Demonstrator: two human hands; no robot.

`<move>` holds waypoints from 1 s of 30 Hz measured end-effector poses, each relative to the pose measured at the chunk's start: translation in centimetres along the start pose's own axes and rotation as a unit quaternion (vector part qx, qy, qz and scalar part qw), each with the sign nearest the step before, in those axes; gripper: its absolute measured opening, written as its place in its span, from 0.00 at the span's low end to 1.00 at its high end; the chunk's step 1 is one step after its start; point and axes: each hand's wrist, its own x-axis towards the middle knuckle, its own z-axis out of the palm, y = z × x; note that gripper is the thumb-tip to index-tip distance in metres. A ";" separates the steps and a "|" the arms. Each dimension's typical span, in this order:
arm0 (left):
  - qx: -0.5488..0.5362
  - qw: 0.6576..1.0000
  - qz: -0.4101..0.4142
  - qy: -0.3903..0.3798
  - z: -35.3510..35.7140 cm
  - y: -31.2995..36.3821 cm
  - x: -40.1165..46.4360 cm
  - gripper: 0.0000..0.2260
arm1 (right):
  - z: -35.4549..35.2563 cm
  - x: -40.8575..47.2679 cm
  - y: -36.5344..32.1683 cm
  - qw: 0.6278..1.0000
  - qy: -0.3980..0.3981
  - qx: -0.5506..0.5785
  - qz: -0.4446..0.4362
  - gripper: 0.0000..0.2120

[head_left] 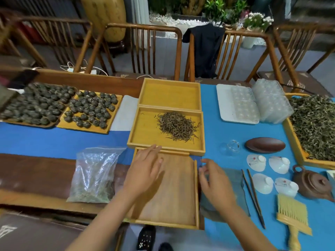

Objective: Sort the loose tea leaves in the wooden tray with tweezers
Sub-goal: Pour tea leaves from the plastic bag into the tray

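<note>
A pile of loose brown tea leaves [176, 125] lies in the middle wooden tray [145, 136]. Behind it stands a bare wooden tray [170, 96]. In front of it lies a darker wooden tray [174, 192], and my left hand [145, 171] hovers over its left part with fingers spread, holding nothing. My right hand [213, 185] is at that tray's right rim, over a grey cloth [233, 180], fingers apart and slightly blurred. Dark wooden tweezers [253, 196] lie on the blue mat right of my right hand, untouched.
A plastic bag of leaves [92, 176] lies left. Two trays of tea balls [90, 109] sit at the back left. Right are white cups [262, 183], a clay teapot [311, 183], a brush [293, 214], a dark dish [264, 144], plastic moulds [253, 104] and a tray of green leaves [315, 125].
</note>
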 end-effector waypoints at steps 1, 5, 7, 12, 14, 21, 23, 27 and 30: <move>-0.001 0.999 -0.037 0.037 -2.0 -2.0 -0.6 0.20 | 1.0 0.7 -2.4 0.999 -0.019 0.025 -0.023 0.11; 0.021 0.977 -0.165 0.137 -8.0 -9.7 -5.3 0.23 | 6.2 1.6 -11.2 0.976 -0.130 0.149 -0.089 0.13; 0.007 0.963 -0.213 0.167 -9.9 -13.0 -8.1 0.25 | 9.0 1.8 -15.3 0.958 -0.192 0.201 -0.073 0.16; -0.131 0.924 -0.321 0.159 -10.9 -17.7 -12.2 0.34 | 15.2 2.4 -20.8 0.962 -0.218 0.158 -0.047 0.14; -0.199 0.905 -0.348 0.145 -10.3 -18.6 -12.3 0.35 | 16.9 2.6 -21.7 0.969 -0.188 0.161 -0.013 0.13; -0.276 0.889 -0.354 0.087 -10.9 -20.1 -7.9 0.18 | 19.1 5.8 -22.5 0.936 -0.154 0.266 0.169 0.16; -0.290 0.883 -0.357 0.093 -11.0 -20.4 -6.2 0.17 | 19.5 6.8 -22.7 0.898 -0.162 0.340 0.228 0.20; -0.324 0.864 -0.369 0.113 -11.6 -20.9 -3.3 0.18 | 19.9 8.2 -22.8 0.861 -0.135 0.408 0.271 0.17; -0.327 0.875 -0.323 0.152 -12.5 -20.8 -2.2 0.20 | 19.0 8.6 -23.6 0.858 -0.116 0.437 0.243 0.10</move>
